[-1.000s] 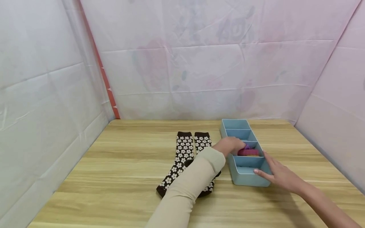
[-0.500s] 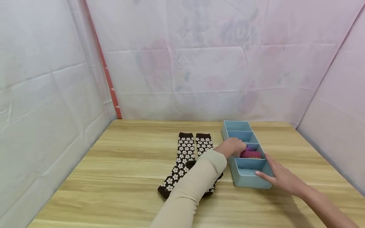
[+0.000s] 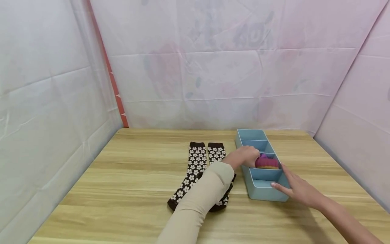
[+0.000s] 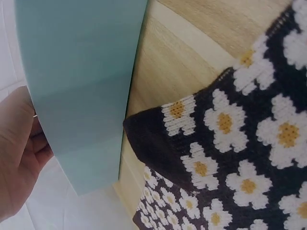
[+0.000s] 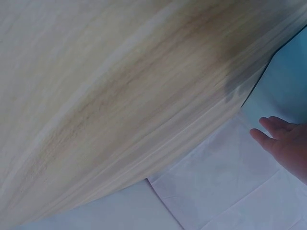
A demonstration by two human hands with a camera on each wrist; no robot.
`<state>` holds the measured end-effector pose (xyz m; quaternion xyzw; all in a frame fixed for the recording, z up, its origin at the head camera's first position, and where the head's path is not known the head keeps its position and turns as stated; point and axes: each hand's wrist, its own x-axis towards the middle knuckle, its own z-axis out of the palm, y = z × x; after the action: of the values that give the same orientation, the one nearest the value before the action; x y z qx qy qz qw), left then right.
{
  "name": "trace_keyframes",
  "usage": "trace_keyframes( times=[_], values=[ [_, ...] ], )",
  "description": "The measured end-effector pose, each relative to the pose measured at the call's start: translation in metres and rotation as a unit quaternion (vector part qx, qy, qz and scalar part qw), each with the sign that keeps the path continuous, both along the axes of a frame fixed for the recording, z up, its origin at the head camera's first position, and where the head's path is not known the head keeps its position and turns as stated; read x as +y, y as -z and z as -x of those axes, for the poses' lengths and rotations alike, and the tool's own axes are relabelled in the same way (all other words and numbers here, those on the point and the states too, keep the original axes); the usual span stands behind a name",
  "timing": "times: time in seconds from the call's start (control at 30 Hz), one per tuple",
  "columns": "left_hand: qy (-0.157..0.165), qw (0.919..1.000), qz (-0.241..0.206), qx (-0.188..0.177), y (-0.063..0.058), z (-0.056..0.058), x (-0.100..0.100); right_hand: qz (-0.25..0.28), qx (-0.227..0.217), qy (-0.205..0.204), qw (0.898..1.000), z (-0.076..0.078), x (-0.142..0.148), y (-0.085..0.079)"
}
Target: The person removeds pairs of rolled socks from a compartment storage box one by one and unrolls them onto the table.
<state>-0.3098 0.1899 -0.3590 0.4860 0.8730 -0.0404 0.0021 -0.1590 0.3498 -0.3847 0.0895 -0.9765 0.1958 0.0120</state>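
A light blue box [image 3: 268, 195] with several compartments in a row stands on the table. In its second compartment from the near end lies a folded magenta sock bundle [image 3: 267, 163], ribbed, with an orange edge and a purple tuft behind it. My left hand [image 3: 247, 156] reaches over the box's left wall and grips the bundle's left end with curled fingers; the wall hides the fingertips. My right hand [image 3: 301, 189] rests on the near right corner, fingers straight along the right wall and thumb over the front compartment.
Two dark socks with white flowers [image 3: 197, 157] lie on the wooden table [image 3: 122, 189] left of the box, partly under my left forearm. The box's near compartment [image 3: 265, 181] holds nothing visible. White sheets [image 3: 213, 74] hang behind and at both sides.
The magenta bundle has turned a little in its compartment, so more of its orange edge shows. My left hand has shifted slightly with it; my right hand keeps its place on the box.
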Motion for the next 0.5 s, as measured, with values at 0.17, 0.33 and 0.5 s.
trace_keyframes(
  times=[0.17, 0.33, 0.5],
  values=[
    [0.009, 0.9998, -0.013, 0.01, 0.0, 0.001, -0.004, 0.002, -0.005, 0.0, 1.0, 0.0, -0.001, 0.001],
    [-0.005, 0.9997, -0.021, -0.011, -0.008, 0.001, -0.005, 0.003, -0.01, 0.0, 1.0, 0.001, -0.001, 0.0],
    [-0.017, 0.9996, -0.021, -0.011, -0.016, 0.002, -0.008, 0.006, -0.005, -0.001, 1.0, 0.001, -0.001, -0.001]
  ],
)
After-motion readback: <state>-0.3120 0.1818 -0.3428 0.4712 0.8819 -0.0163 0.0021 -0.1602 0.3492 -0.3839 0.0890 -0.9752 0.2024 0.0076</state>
